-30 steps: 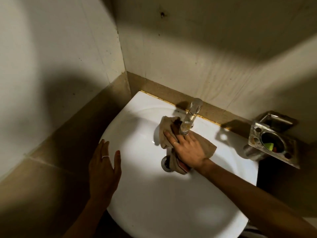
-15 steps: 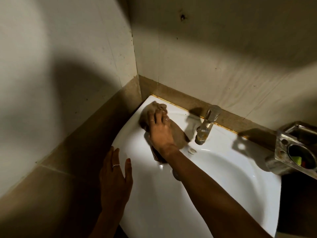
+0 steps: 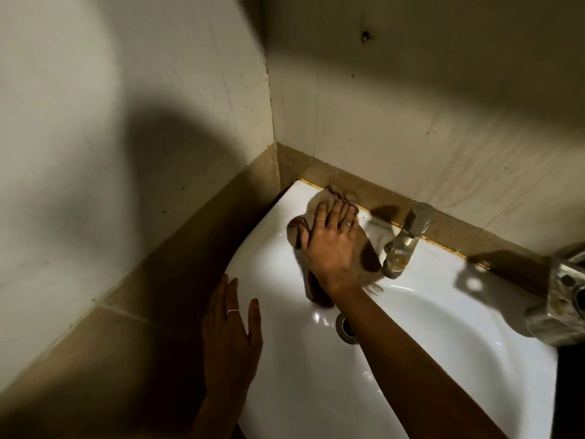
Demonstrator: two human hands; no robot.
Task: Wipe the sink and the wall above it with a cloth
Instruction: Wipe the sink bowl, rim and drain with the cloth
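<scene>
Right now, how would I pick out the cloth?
Find the white sink in the tiled corner. On its back left rim, left of the metal tap, the right hand presses the cloth. It alone is soft, tan and crumpled.

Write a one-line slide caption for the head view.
Right hand presses a tan cloth flat on the white sink rim beside the tap; left hand open by its edge.

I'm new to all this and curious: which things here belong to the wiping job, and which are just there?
Part of the job: crumpled beige cloth; white ceramic sink; pale tiled wall above it; right hand pressing flat on the cloth.
Just there: steel tap; dull metal wall holder at the right edge; left hand, open at the sink's rim.
</scene>
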